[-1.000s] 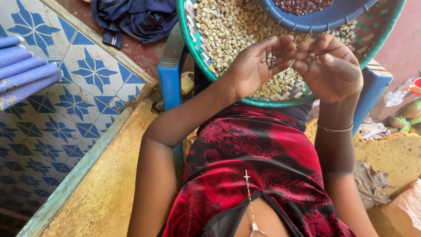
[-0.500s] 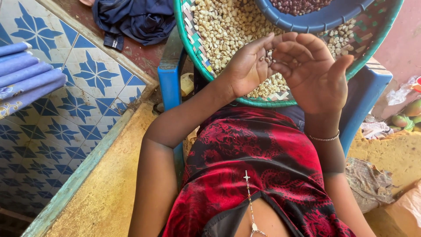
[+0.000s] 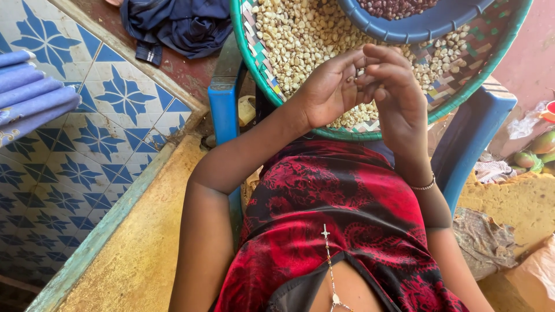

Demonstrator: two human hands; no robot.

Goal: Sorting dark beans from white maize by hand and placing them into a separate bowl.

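A big round woven basket point(image 3: 254, 43) with a green rim sits on the person's lap, leaning on a blue chair frame point(image 3: 222, 107). It looks light but wide, so it is best held by the rim on both sides. The weave looks stiff enough to keep its shape.

Inside the basket lies a heap of pale dry kernels point(image 3: 295, 40). They are small, hard and smooth. They would roll and slip away easily, so it seems best to scoop them in a cupped palm or pinch a few with the fingertips.

A blue bowl point(image 3: 425, 26) rests on top of the heap at the far side. Dark red beans point(image 3: 396, 7) lie in it. The bowl looks like hard plastic, light and easy to lift by its edge.

The left hand point(image 3: 326, 92) is over the near side of the basket, palm up and cupped. It holds a few kernels in the hollow. The left arm is bent and reaches up from the lap.

The right hand point(image 3: 399, 98) is just beside it, touching it. Its fingers point(image 3: 384, 58) curl down toward the left palm, close together, as if picking at the kernels. I cannot tell if they pinch one. A thin bracelet point(image 3: 425, 186) is on the right wrist.
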